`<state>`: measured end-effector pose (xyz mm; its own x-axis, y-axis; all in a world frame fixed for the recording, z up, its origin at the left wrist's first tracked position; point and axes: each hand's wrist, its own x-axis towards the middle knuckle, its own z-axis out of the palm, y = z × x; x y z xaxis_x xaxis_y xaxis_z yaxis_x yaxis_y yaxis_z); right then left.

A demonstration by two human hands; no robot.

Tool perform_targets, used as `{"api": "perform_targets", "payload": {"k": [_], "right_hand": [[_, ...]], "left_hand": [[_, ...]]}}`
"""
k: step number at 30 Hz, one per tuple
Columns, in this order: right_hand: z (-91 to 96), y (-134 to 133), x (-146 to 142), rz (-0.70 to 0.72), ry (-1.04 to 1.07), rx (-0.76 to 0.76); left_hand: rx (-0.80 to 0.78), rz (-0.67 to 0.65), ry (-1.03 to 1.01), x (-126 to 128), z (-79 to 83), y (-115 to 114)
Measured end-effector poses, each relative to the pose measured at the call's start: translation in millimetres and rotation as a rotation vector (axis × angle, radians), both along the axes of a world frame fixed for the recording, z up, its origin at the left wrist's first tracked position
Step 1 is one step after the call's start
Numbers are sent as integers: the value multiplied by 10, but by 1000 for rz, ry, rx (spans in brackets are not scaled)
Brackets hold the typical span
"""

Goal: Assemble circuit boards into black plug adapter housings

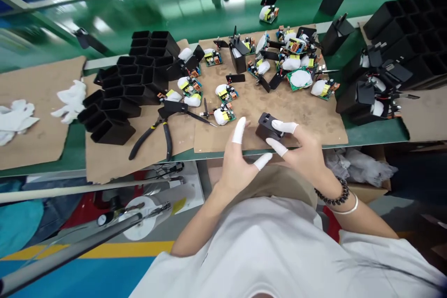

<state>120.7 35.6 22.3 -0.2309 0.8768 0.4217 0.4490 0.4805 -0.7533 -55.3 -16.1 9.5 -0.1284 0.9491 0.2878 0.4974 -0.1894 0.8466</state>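
Observation:
White finger cots cover the thumb and index finger of each hand. My right hand grips a small black plastic adapter case at the front of the cardboard, index finger on its top and thumb at its near side. To the left of the case, my left hand is open, thumb and index finger apart, with nothing between them. Just beyond the left fingertips lies a circuit board with a white blob and yellow parts. Several more boards with black end caps lie behind the case.
Pliers with black-and-yellow handles lie on the left cardboard. Upright empty black housings crowd the left, and more housings the right. White gloves lie far left. A green conveyor belt runs behind.

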Motion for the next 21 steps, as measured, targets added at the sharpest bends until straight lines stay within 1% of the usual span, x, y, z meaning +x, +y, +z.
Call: {"api": "perform_targets", "payload": {"k": [3, 5, 7, 9, 11, 13, 14, 16, 19, 21], "right_hand": [[53, -157, 14, -9, 117, -76], [150, -211, 74, 43, 141, -155], [280, -177, 162, 147, 140, -213], [421, -69, 256, 289, 97, -215], [548, 66, 333, 454, 24, -206], [640, 185, 385, 601, -26, -231], [667, 230, 403, 656, -27, -258], [683, 290, 422, 719, 21, -332], [640, 316, 422, 798, 162, -436], [614, 299, 410, 827, 241, -475]], "left_hand": [[-124, -28, -186, 148, -76, 111], [-170, -63, -323, 179, -77, 132], [-214, -129, -428, 159, -28, 120], [-270, -210, -493, 106, 47, 94], [-334, -295, -526, 44, 113, 66], [-405, -370, -544, -12, 146, 40], [-443, -403, -554, -33, 149, 28], [-519, -480, -591, -60, 138, 6], [-598, -593, -673, -72, 129, -30], [-610, -603, -692, -74, 154, -62]]}}
